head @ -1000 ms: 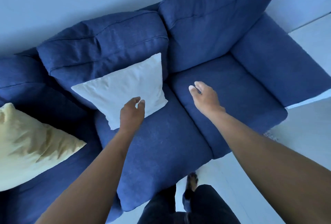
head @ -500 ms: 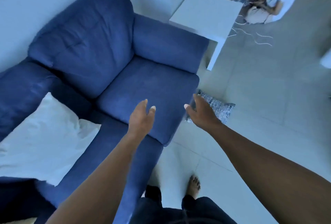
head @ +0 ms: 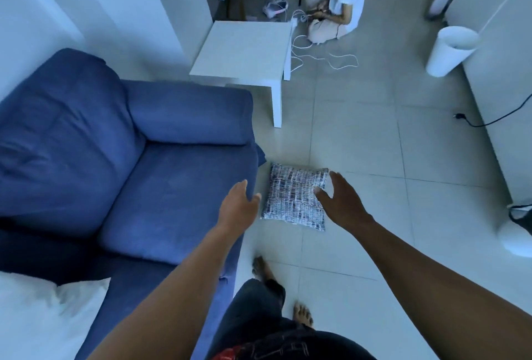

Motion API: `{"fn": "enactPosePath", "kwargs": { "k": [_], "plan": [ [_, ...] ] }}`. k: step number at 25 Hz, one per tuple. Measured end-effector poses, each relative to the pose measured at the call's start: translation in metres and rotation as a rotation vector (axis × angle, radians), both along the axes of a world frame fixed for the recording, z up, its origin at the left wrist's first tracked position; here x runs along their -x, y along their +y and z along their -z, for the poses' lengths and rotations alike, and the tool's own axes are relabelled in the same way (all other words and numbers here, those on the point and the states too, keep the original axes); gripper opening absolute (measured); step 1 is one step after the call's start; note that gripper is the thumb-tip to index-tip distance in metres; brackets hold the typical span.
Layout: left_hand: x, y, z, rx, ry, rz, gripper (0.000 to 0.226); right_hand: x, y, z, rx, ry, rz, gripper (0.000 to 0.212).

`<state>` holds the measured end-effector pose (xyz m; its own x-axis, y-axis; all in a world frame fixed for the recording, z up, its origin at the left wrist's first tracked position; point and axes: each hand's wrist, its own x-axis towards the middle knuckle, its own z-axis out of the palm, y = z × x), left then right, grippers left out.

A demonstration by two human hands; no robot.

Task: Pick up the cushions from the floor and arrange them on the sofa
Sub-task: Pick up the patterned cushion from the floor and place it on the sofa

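Observation:
A grey-and-white woven cushion (head: 290, 195) lies flat on the tiled floor just off the right end of the blue sofa (head: 129, 181). My right hand (head: 341, 201) hovers over the cushion's right edge, fingers spread, holding nothing. My left hand (head: 237, 205) is open above the sofa's front corner, just left of the cushion. A white cushion (head: 43, 319) rests on the sofa seat at the lower left.
A white side table (head: 244, 54) stands beyond the sofa arm. A person sits on the floor (head: 342, 0) behind it among loose white cables. A white bin (head: 449, 49) and a white cabinet (head: 506, 77) line the right side. My bare feet stand near the sofa corner.
My view has swung right, away from the sofa seat toward the floor. Both hands have moved from the white cushion to either side of the woven cushion, which is now fully in sight.

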<state>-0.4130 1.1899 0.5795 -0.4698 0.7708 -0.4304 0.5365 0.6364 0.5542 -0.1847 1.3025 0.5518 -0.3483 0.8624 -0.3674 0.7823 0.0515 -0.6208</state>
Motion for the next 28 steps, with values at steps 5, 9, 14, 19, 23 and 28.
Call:
{"fn": "enactPosePath", "kwargs": {
  "k": [5, 9, 14, 19, 23, 28],
  "plan": [
    [0.014, 0.078, 0.032, 0.073, -0.061, 0.052, 0.068, -0.001, 0.055, 0.029, 0.076, -0.029, 0.073, 0.079],
    [0.033, 0.143, 0.061, 0.168, -0.134, 0.073, 0.068, 0.017, 0.112, 0.054, 0.173, -0.081, 0.116, 0.079],
    [0.063, 0.212, 0.108, 0.286, -0.140, 0.125, 0.067, 0.044, 0.178, 0.094, 0.268, -0.079, 0.211, 0.076],
    [0.081, 0.274, 0.189, 0.368, -0.142, 0.017, 0.060, 0.058, 0.229, 0.172, 0.393, -0.093, 0.265, 0.073],
    [0.090, 0.320, 0.317, 0.451, -0.133, -0.097, 0.023, 0.059, 0.270, 0.293, 0.466, -0.161, 0.276, 0.072],
    [0.105, 0.364, 0.484, 0.514, -0.146, -0.216, 0.050, 0.056, 0.314, 0.451, 0.501, -0.235, 0.309, 0.074]
  ]
}}
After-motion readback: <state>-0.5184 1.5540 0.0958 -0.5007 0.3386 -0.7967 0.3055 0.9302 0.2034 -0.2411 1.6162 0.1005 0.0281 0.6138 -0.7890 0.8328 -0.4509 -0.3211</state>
